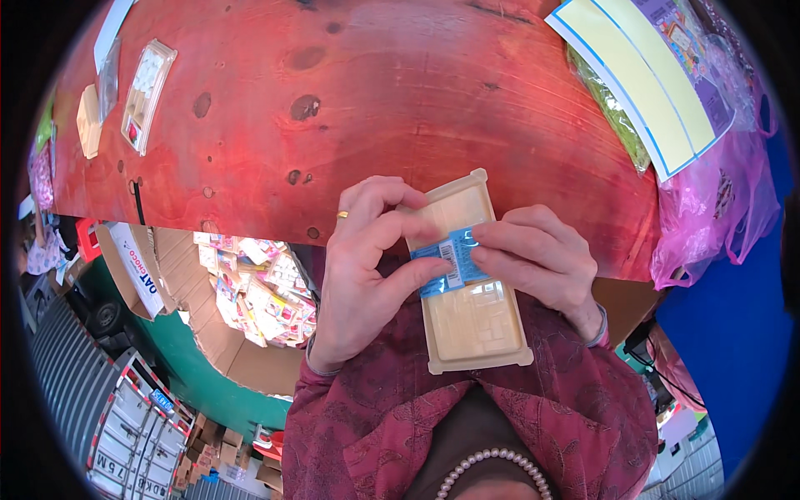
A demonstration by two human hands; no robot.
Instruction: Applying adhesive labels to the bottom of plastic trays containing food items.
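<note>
A shallow cream plastic tray (475,325) is held upright-lengthwise before my chest, near the table's front edge. A blue printed label band (452,262) with a barcode wraps across its middle. My left hand (362,258), with a gold ring, grips the tray's left side, its thumb pressed on the label and its fingers curled over the upper part. At the label's right end, the fingertips of my right hand (542,258) are pinched together on the band and the tray's edge.
Past the tray spreads a red wooden table (375,83). At its far left lie a filled clear-lidded pack (150,96) and a cream tray (88,121). A cardboard box (175,267) full of small packs (258,292) stands left. Right are a yellow sheet (637,79) and pink plastic bag (717,208).
</note>
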